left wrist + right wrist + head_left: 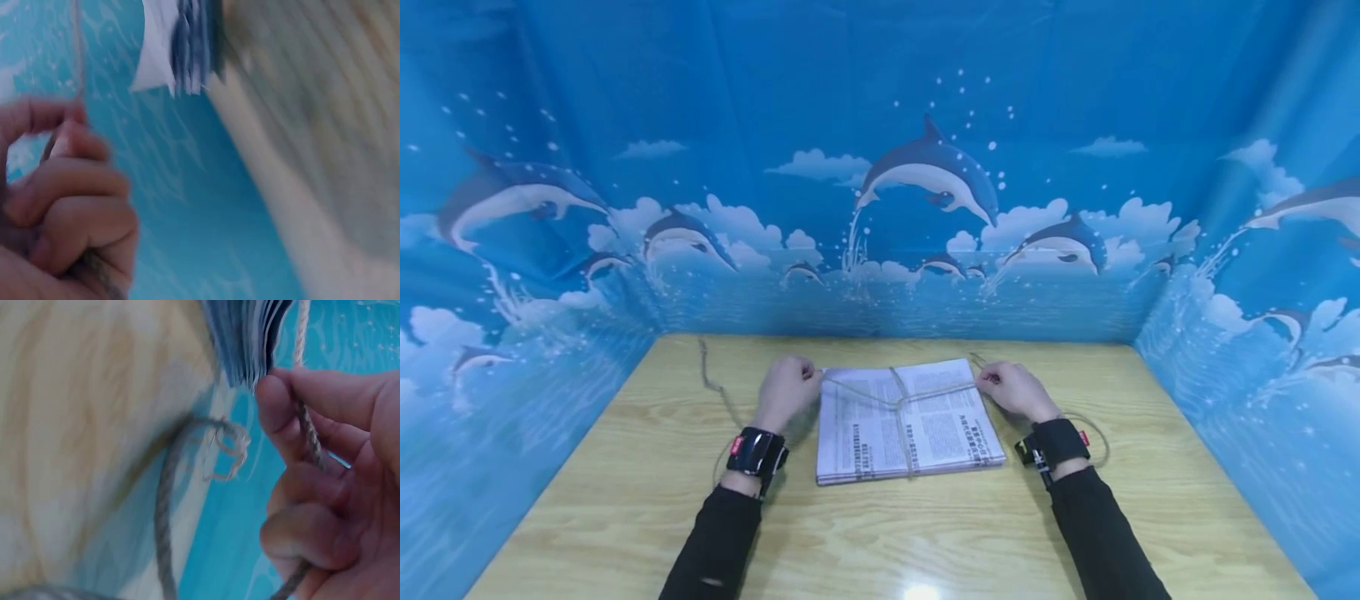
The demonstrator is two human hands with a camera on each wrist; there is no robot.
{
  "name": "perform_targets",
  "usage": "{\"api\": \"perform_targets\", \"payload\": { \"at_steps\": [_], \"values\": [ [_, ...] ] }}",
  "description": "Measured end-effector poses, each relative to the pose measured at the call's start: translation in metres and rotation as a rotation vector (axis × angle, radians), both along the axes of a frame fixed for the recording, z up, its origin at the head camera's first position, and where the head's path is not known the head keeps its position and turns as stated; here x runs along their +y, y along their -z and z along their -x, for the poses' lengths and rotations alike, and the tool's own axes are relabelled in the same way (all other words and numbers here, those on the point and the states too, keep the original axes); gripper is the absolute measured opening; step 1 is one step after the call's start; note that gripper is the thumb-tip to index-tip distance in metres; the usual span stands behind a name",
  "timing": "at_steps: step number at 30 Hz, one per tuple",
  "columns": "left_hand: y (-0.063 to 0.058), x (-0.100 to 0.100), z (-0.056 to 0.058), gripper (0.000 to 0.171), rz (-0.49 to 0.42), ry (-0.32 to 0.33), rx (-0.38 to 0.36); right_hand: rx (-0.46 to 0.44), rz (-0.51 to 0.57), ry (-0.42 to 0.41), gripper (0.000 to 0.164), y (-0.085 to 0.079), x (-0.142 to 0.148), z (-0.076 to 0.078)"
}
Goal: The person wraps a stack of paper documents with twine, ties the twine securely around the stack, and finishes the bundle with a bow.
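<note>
A stack of newspapers (868, 437) lies on the table, with a thin twine (898, 406) running front to back over it and crossing near the middle. From that crossing, one strand goes to each side. My left hand (785, 392) pinches the left strand at the stack's upper left corner; in the left wrist view its fingers (81, 184) curl round the twine (77, 56). By the upper right corner, my right hand (1017, 390) pinches the other strand. The right wrist view shows this twine (301, 340) passing through its curled fingers, close to the paper edges (250, 337).
A loose twine tail (715, 387) trails over the table (880, 542) left of the left hand. Another loop (1105, 442) curves beside the right wrist, and a frayed end (234, 450) shows in the right wrist view. A dolphin-print curtain (880, 300) encloses the table's back and sides.
</note>
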State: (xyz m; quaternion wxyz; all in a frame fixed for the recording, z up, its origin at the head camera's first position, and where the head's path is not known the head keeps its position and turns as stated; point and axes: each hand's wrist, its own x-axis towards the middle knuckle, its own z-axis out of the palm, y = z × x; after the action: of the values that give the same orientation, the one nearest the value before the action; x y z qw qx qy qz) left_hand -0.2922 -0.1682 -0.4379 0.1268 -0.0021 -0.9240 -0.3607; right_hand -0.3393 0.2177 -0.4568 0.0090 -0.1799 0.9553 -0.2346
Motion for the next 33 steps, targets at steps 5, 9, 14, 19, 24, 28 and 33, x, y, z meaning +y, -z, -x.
{"api": "perform_targets", "payload": {
  "at_steps": [5,9,14,19,24,28,33],
  "values": [
    [0.007,-0.015,-0.001,0.040,-0.020,0.050,-0.287,-0.054,-0.033,0.032,0.025,-0.003,0.005,-0.002],
    [0.017,-0.015,0.002,0.039,-0.005,0.084,-0.329,-0.073,-0.015,0.062,0.033,0.000,0.007,-0.004],
    [0.022,-0.015,0.002,0.041,0.030,0.085,-0.335,-0.090,-0.024,0.136,0.045,0.008,0.007,-0.007],
    [0.022,-0.019,0.000,0.042,0.073,0.077,-0.370,-0.060,-0.029,0.126,0.032,0.009,0.007,-0.005],
    [0.021,-0.025,0.001,0.035,0.063,0.131,-0.345,-0.117,0.026,0.032,0.043,0.009,0.019,-0.005],
    [0.018,-0.025,0.002,0.014,0.040,0.220,-0.342,-0.096,0.084,-0.027,0.031,0.009,0.025,-0.005],
    [0.013,-0.025,0.001,0.013,0.087,0.293,-0.317,0.030,0.033,-0.092,0.018,0.005,0.016,-0.006]
  ]
}}
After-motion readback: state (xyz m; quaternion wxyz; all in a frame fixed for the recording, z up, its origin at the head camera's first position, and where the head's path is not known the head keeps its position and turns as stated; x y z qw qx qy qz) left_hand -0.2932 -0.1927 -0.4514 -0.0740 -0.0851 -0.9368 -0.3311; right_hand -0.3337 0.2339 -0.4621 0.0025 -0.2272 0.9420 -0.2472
